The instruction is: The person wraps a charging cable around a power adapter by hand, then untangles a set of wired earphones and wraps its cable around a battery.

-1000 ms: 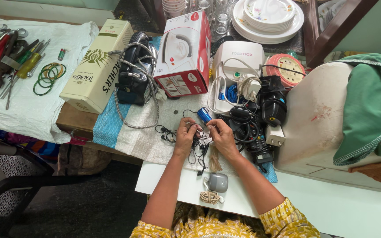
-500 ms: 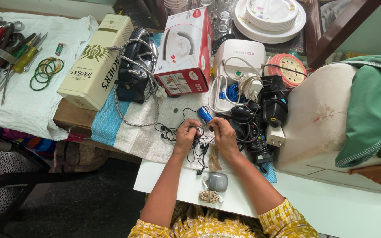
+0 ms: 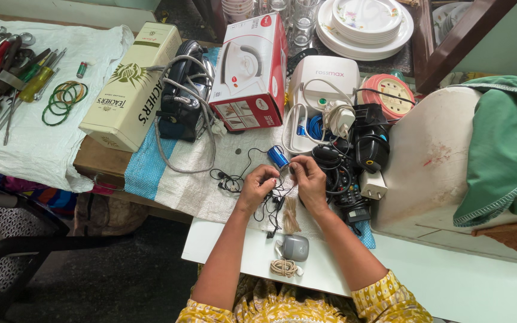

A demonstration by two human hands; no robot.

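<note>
- The left hand (image 3: 257, 186) and right hand (image 3: 307, 178) are close together over the woven white sack cloth (image 3: 198, 179), both pinched shut on a thin tangled black earphone wire (image 3: 273, 200).
- Against the views a second and half a second earlier, the hands hold the same spot; only the camera has shifted a little. Judgement: the fine work on the wire is unchanged, not finished.
- The wire's loose loops trail to 9 o'clock of the left hand, ending in small black earbuds (image 3: 225, 181).
- A small blue cylindrical part (image 3: 277, 157) lies at 12 o'clock, just beside the fingertips; whether it touches them cannot be told.
- At 6 o'clock, on the white board (image 3: 222, 251), sit a grey rounded charger (image 3: 295, 246) and a coiled beige cord (image 3: 283, 267).
- At 3 o'clock of the right hand lies a heap of black cables and adapters (image 3: 354, 167).
</note>
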